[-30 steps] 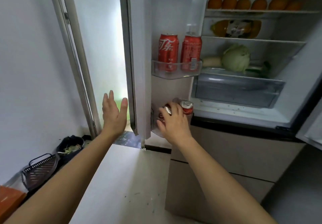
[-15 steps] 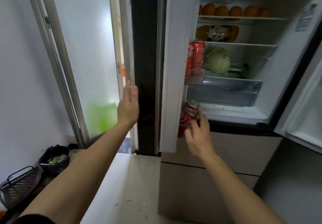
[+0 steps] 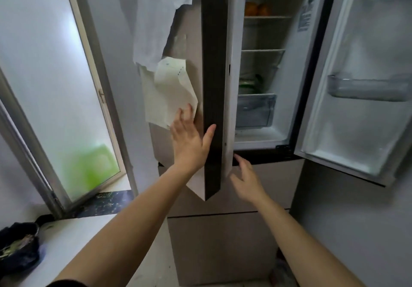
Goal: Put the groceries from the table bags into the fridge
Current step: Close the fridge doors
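left hand (image 3: 189, 144): fingers straight and spread, palm flat on the outer face of the fridge's left door (image 3: 214, 63), thumb on its dark edge, fingertips touching a paper sheet (image 3: 167, 95) stuck there. right hand (image 3: 246, 179), at 4 o'clock of the left: fingers loosely extended, holding nothing, just beneath the door's lower edge; contact cannot be told. left door stands part-way shut; right door (image 3: 356, 119), at 3 o'clock, stands wide. groceries inside the fridge: oranges (image 3: 256, 10) on the top shelf at 12 o'clock, greens (image 3: 249, 83) lower, above the crisper drawer (image 3: 255, 110). frosted window (image 3: 44, 74) at 9 o'clock; dark bowl (image 3: 17, 242) on the counter (image 3: 73, 242) at 7 o'clock.
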